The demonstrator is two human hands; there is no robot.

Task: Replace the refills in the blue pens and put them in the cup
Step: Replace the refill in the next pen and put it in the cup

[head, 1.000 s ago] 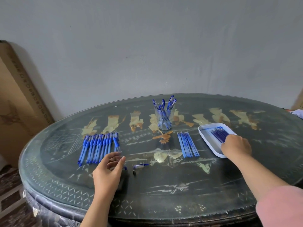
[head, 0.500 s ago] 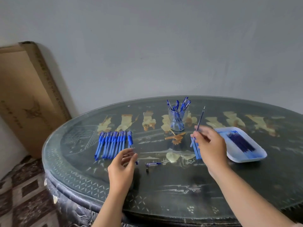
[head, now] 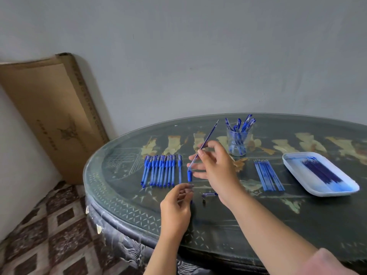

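My left hand [head: 176, 205] holds an opened blue pen barrel [head: 189, 175] upright just above the table. My right hand [head: 216, 167] pinches a thin blue refill [head: 208, 135], tilted up and to the right, with its lower end at the barrel's top. A row of several blue pens [head: 158, 169] lies left of the hands. The clear cup [head: 238, 139] with several pens stands behind my right hand. A pen cap [head: 209, 194] and a small tip piece [head: 204, 199] lie under my right wrist.
Several loose refills [head: 268, 175] lie in a row right of my right arm. A white tray [head: 294, 162] with dark blue refills sits at the far right. The dark oval table [head: 248, 215] ends close to me. A cardboard box [head: 49, 108] leans on the wall at left.
My right hand left the tray with a refill and swung left to the barrel. My left hand raised the barrel off the table. The view panned left.
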